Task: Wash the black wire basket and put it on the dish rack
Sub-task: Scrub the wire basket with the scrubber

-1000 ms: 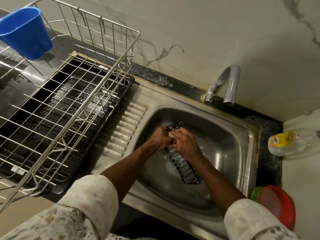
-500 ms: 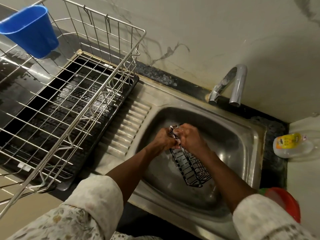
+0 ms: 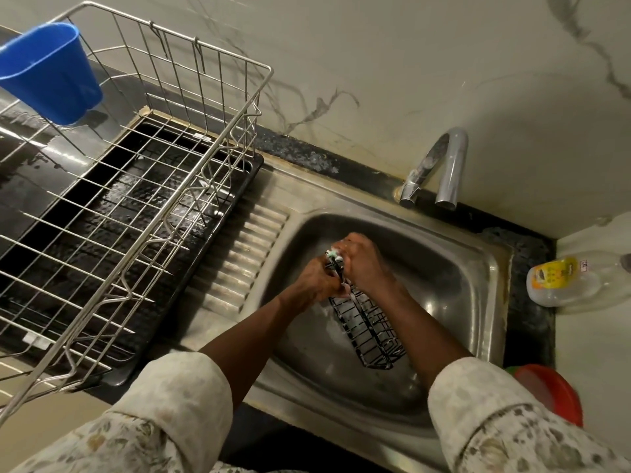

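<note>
**Over the sink [image 3: 491, 268] — two-handed grip on the black wire basket [image 3: 370, 332]**

My left hand [image 3: 319, 279] grips its far end, my right hand [image 3: 367, 264] curled round it alongside; the near end slants toward the sink's front edge. Off to the left, the dish rack [image 3: 143, 206] stands apart.

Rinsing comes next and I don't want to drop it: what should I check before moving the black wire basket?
1. Grip: left hand and right hand both hold the black wire basket by its upper end: ok.
2. Basket over the sink: ok.
3. Water from the tap: none visible, not ok.
4. Foam gone: white suds near the hands, not ok.
5. Room on the dish rack: ok.
</note>
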Action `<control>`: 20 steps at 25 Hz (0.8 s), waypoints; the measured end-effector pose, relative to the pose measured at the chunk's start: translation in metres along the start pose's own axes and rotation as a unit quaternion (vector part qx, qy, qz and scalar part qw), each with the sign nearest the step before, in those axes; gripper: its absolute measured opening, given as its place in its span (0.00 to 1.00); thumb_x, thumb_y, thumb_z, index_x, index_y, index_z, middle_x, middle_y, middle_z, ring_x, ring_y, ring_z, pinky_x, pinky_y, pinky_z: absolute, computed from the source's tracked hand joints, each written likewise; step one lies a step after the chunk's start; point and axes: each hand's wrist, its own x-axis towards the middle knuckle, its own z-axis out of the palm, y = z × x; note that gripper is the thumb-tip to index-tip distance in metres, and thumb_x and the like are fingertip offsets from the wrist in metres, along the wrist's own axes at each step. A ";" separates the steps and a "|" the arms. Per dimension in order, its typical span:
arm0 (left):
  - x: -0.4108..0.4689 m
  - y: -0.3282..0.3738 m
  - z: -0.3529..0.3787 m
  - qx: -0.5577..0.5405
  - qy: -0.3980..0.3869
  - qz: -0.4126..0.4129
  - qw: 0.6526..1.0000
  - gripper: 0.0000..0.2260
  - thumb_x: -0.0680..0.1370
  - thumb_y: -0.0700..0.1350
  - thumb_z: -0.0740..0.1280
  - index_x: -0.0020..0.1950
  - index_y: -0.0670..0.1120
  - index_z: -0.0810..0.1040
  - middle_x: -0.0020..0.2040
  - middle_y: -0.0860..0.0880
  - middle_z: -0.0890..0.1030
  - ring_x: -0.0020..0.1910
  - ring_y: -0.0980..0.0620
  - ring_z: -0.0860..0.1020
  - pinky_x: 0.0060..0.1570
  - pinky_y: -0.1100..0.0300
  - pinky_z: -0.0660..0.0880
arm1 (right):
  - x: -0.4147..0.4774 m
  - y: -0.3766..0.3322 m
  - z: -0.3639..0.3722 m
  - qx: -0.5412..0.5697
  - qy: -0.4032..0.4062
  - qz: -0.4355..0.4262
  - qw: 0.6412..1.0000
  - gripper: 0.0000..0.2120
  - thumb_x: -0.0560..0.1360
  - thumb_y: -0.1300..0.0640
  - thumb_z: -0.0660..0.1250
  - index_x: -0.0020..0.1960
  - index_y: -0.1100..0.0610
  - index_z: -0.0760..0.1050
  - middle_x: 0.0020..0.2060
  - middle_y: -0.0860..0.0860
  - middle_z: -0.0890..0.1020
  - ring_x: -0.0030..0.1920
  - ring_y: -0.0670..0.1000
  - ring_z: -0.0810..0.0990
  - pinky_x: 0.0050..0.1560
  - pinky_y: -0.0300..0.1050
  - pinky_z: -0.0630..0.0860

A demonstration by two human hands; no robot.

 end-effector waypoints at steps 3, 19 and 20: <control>-0.002 0.002 0.001 -0.028 -0.007 -0.008 1.000 0.16 0.69 0.27 0.75 0.52 0.42 0.80 0.42 0.45 0.84 0.41 0.50 0.85 0.45 0.53 0.84 | -0.002 0.018 0.000 -0.004 0.039 0.096 0.995 0.11 0.73 0.67 0.66 0.49 0.55 0.82 0.42 0.52 0.78 0.44 0.52 0.76 0.44 0.40 0.71; -0.008 0.013 0.011 -0.149 0.007 -0.074 0.986 0.18 0.74 0.23 0.64 0.53 0.45 0.74 0.45 0.41 0.82 0.40 0.42 0.82 0.44 0.38 0.82 | -0.046 0.010 -0.004 0.025 0.044 0.135 0.990 0.10 0.76 0.65 0.67 0.55 0.57 0.81 0.47 0.53 0.79 0.48 0.51 0.76 0.46 0.39 0.69; -0.010 0.016 0.012 -0.152 0.011 -0.096 0.984 0.20 0.75 0.22 0.62 0.57 0.45 0.71 0.48 0.40 0.79 0.41 0.42 0.80 0.42 0.40 0.82 | -0.042 0.019 -0.010 0.026 0.065 0.184 0.980 0.12 0.76 0.67 0.64 0.55 0.57 0.81 0.48 0.54 0.79 0.48 0.51 0.76 0.46 0.39 0.68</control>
